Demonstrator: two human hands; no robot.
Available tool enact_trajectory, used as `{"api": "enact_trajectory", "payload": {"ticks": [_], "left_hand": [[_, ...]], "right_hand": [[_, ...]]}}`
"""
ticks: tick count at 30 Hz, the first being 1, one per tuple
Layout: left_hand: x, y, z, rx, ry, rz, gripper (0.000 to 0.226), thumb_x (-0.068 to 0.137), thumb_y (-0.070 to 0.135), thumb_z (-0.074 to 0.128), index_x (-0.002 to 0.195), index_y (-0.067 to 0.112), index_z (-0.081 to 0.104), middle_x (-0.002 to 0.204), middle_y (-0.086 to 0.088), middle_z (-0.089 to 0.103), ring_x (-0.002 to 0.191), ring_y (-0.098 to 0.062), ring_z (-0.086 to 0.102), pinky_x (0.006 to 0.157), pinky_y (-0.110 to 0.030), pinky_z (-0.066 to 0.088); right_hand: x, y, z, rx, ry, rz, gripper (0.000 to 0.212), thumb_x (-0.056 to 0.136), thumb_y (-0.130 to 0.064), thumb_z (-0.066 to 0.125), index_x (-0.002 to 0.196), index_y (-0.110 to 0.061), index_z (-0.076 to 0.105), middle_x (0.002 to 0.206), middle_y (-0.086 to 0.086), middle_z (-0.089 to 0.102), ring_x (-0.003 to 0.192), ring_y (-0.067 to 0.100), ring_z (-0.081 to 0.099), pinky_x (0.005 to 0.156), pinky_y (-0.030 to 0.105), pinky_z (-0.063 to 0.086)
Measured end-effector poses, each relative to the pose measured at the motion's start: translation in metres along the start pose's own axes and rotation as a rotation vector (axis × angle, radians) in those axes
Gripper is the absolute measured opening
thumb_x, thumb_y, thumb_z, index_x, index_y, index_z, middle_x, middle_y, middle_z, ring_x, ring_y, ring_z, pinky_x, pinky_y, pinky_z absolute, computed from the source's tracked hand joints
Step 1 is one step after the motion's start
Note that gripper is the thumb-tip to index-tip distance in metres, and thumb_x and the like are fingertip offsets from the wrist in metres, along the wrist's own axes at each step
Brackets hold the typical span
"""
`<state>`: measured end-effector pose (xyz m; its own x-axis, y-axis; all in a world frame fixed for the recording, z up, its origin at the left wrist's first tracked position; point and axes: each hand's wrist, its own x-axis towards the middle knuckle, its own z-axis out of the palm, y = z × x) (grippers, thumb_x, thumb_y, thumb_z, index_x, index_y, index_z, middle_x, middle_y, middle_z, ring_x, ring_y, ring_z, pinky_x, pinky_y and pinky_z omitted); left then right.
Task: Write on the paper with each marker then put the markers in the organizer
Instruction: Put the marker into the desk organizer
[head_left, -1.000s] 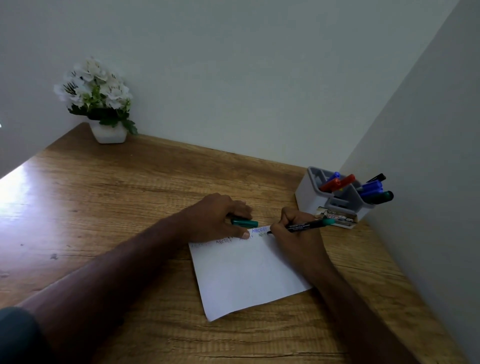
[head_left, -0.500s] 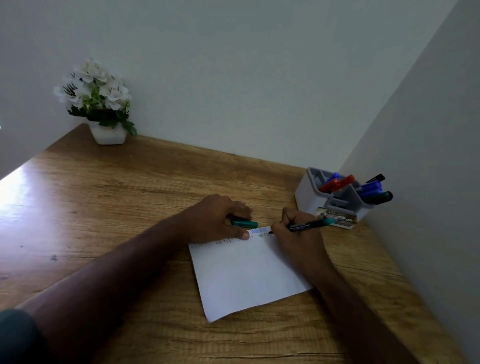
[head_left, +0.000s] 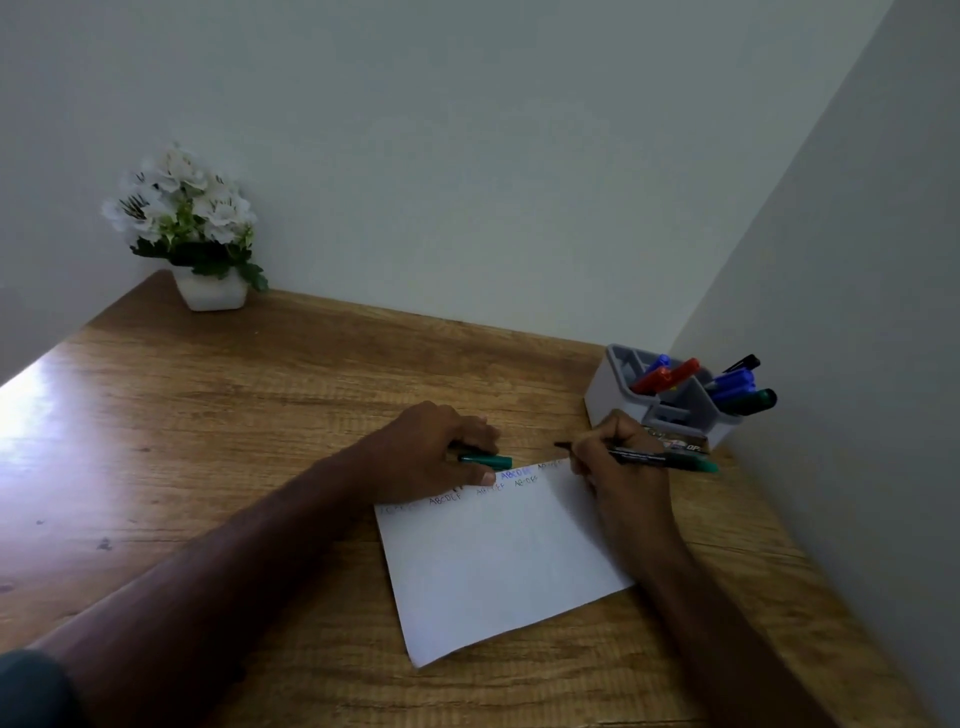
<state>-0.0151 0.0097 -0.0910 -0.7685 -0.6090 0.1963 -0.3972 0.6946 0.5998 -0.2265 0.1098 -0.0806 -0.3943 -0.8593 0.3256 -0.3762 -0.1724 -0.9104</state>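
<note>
On the wooden desk (head_left: 260, 415), paper (head_left: 498, 561) reads "ABCDEF"; right-hand fingers (head_left: 597, 441) pinch a marker (head_left: 660, 458).

- Broad bare stretch of bench (head_left: 218, 426) on the left, between flower pot (head_left: 210, 293) in the far left corner and left forearm; open for a pass.
- Far strip of bench along the back wall, between pot and organizer (head_left: 613, 395), also open.
- Right side tight: organizer close against the right wall, markers (head_left: 737, 387) leaning out toward that wall.
- Narrow gap between left hand (head_left: 436, 449) with green cap (head_left: 491, 460) and right hand (head_left: 618, 467) holding a marker (head_left: 660, 458).
- Right hand just in front of organizer, blocking the near approach.
- Paper (head_left: 498, 566) flat, no hindrance above.
</note>
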Motion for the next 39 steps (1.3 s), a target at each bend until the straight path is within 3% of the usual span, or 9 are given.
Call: {"api": "enact_trajectory", "payload": {"ticks": [3,6,12,15,18,25,30,35,39], "left_hand": [[0.000,0.000,-0.002,-0.007,0.034,0.024,0.033,0.089,0.024,0.068,0.121,0.018,0.068,0.134,0.004,0.061,0.129,-0.005,0.049,0.108,-0.027,0.041],[-0.001,0.001,-0.002,-0.052,0.114,0.016,0.027,0.087,0.015,0.070,0.114,0.014,0.071,0.119,0.003,0.069,0.111,-0.007,0.062,0.094,-0.028,0.051],[-0.002,0.012,-0.008,-0.246,0.299,-0.007,0.019,0.086,0.014,0.071,0.104,0.016,0.073,0.105,0.009,0.072,0.099,-0.001,0.063,0.085,-0.023,0.048],[-0.004,0.017,-0.008,-0.301,0.302,0.016,0.015,0.087,0.013,0.071,0.100,0.018,0.074,0.096,0.011,0.073,0.094,-0.004,0.065,0.085,-0.027,0.048],[-0.004,0.018,-0.008,-0.325,0.301,0.004,0.015,0.087,0.013,0.070,0.100,0.020,0.073,0.096,0.013,0.072,0.095,-0.003,0.065,0.086,-0.025,0.049],[-0.004,0.024,-0.008,-0.338,0.262,0.027,0.016,0.087,0.011,0.069,0.099,0.021,0.073,0.093,0.015,0.072,0.093,-0.002,0.065,0.079,-0.011,0.047],[-0.006,0.029,-0.011,-0.336,0.226,0.051,0.016,0.087,0.011,0.069,0.098,0.021,0.073,0.093,0.013,0.071,0.091,-0.002,0.064,0.078,-0.012,0.048],[-0.007,0.031,-0.010,-0.330,0.177,0.087,0.015,0.088,0.014,0.069,0.102,0.018,0.074,0.095,0.009,0.073,0.090,-0.009,0.067,0.082,-0.026,0.053],[-0.008,0.037,-0.009,-0.345,0.158,0.116,0.015,0.087,0.012,0.070,0.100,0.015,0.075,0.093,0.008,0.074,0.088,-0.008,0.067,0.078,-0.023,0.053]], "right_hand": [[0.001,0.000,-0.004,0.058,0.018,-0.023,0.022,0.083,0.002,0.066,0.068,-0.013,0.064,0.067,0.006,0.059,0.070,0.020,0.055,0.067,0.037,0.046],[-0.004,-0.006,-0.002,0.029,-0.052,-0.105,0.016,0.083,-0.002,0.066,0.068,-0.009,0.066,0.070,0.003,0.064,0.073,0.017,0.061,0.069,0.029,0.049],[-0.007,-0.015,-0.007,0.088,-0.113,-0.164,0.007,0.078,-0.001,0.059,0.078,0.006,0.061,0.073,0.007,0.071,0.075,0.010,0.069,0.075,0.025,0.057],[-0.007,-0.014,-0.008,0.061,-0.116,-0.179,0.011,0.082,0.005,0.061,0.076,-0.004,0.065,0.075,0.012,0.071,0.072,0.016,0.069,0.069,0.033,0.057],[-0.007,-0.013,-0.007,0.039,-0.102,-0.189,0.007,0.079,-0.016,0.063,0.073,-0.017,0.068,0.074,0.010,0.069,0.070,0.022,0.066,0.065,0.037,0.056],[-0.007,-0.013,-0.006,0.079,-0.147,-0.207,0.012,0.075,-0.029,0.062,0.071,-0.021,0.070,0.072,0.013,0.068,0.070,0.031,0.063,0.067,0.044,0.054],[-0.009,-0.013,-0.006,0.134,-0.180,-0.184,0.010,0.074,-0.028,0.064,0.075,-0.020,0.070,0.073,0.016,0.068,0.069,0.025,0.066,0.064,0.037,0.053],[-0.010,-0.015,-0.003,0.188,-0.252,-0.191,0.014,0.077,-0.023,0.068,0.079,-0.009,0.064,0.075,0.018,0.071,0.065,0.026,0.068,0.063,0.037,0.057],[-0.010,-0.016,-0.001,0.103,-0.280,-0.223,0.006,0.078,-0.028,0.075,0.077,-0.024,0.071,0.071,0.012,0.069,0.058,0.021,0.065,0.054,0.028,0.051]]}}
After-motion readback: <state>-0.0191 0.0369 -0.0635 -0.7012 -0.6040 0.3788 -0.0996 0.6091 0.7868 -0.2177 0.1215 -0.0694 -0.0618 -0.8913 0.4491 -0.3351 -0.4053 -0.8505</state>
